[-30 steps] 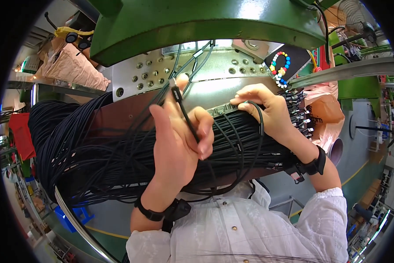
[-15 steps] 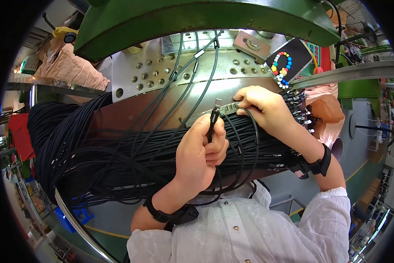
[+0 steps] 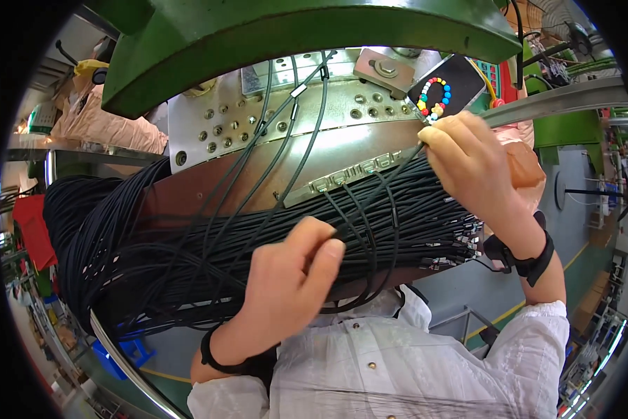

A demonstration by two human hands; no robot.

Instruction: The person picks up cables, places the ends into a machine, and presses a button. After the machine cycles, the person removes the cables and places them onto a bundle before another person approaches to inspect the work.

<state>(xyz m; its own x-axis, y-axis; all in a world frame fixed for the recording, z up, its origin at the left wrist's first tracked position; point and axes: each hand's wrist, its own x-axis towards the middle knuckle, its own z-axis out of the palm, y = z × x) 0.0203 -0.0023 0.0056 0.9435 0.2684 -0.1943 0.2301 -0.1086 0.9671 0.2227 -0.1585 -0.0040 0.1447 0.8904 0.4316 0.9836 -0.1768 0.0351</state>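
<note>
My right hand (image 3: pixel 471 159) pinches a black cable (image 3: pixel 406 166) just in front of a beaded bracelet (image 3: pixel 445 94). From there the cable slants down and left toward my left hand (image 3: pixel 293 272), whose thumb and curled index finger close on it. Part of the cable is lost among others behind it. Between the hands and the machine lies a slotted metal strip (image 3: pixel 347 179), with cable ends at several of its slots. Under both hands a thick bundle of black cables (image 3: pixel 223 241) spreads across the brown work surface (image 3: pixel 251 171), metal plugs (image 3: pixel 461 244) at its right end.
A green machine frame (image 3: pixel 307 31) arches over a drilled metal plate (image 3: pixel 223 126). A clamp block (image 3: pixel 384 68) and a dark flat object (image 3: pixel 461 80) sit behind the strip. Several cables hang from the machine. A curved metal rail (image 3: pixel 118 359) runs at the lower left.
My right hand has moved right and away from the strip, drawing the cable along. My left hand has lowered and turned; the plug that stood up in it no longer shows.
</note>
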